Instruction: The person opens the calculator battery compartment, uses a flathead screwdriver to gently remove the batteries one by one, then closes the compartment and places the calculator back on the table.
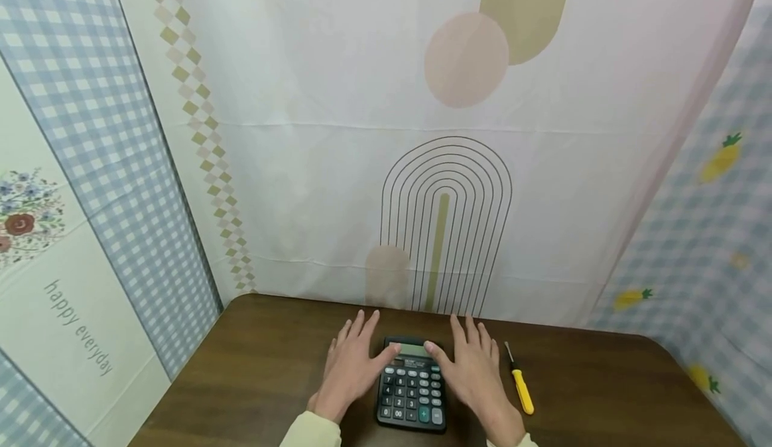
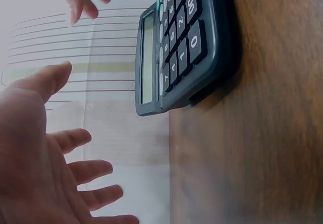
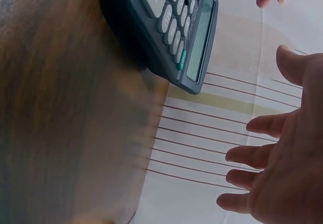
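Observation:
A black desk calculator with white, black and green keys lies on the brown wooden table, its display toward the far edge. On its left side, my left hand is held with fingers spread and nothing in it. Opposite, my right hand is spread the same way, also holding nothing. Both wrist views show gaps between the hands and the calculator: the left hand and the right hand are apart from its casing. To the right of the right hand lies a screwdriver with a yellow handle.
The brown table has rounded far corners. Behind it hangs a white patterned cloth. Blue checked cloth hangs at the left, and another checked cloth with pineapples at the right.

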`<state>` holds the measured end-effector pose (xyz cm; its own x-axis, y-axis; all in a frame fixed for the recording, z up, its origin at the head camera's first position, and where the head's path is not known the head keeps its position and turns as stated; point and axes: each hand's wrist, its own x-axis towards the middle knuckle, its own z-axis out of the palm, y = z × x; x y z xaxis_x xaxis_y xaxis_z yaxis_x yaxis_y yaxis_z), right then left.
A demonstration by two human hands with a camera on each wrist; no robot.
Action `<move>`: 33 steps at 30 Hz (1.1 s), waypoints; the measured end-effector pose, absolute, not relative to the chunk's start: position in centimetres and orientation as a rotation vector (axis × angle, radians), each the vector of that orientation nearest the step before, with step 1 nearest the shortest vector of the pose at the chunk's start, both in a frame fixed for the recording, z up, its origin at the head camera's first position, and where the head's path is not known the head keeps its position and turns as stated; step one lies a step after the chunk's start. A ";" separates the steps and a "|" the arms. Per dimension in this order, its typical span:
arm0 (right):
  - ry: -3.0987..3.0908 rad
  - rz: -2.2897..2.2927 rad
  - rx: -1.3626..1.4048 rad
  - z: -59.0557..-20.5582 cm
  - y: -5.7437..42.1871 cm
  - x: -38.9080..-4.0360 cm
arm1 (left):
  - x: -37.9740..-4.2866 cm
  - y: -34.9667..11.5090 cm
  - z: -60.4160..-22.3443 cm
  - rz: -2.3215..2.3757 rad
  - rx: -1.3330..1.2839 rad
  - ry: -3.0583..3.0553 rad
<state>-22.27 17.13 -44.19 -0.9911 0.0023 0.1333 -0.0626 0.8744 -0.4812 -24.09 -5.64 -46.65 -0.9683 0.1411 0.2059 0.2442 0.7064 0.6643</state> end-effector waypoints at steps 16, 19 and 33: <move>-2.897 1.060 -0.207 -45.7 17.0 -21.8 | -23.2 -5.5 -46.8 -1.526 -0.137 -2.743; -2.905 1.087 -0.246 -46.0 17.0 -21.9 | -23.3 -5.5 -47.1 -1.562 -0.106 -2.749; -2.824 1.420 -0.358 -47.6 17.3 -21.8 | -23.2 -5.3 -48.0 -1.865 -0.024 -2.686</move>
<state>-21.76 17.31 -47.58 -0.9739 0.1820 -0.1354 0.2172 0.5761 -0.7880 -23.20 -5.35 -48.01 -0.9916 0.0852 -0.0968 -0.0609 0.3520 0.9340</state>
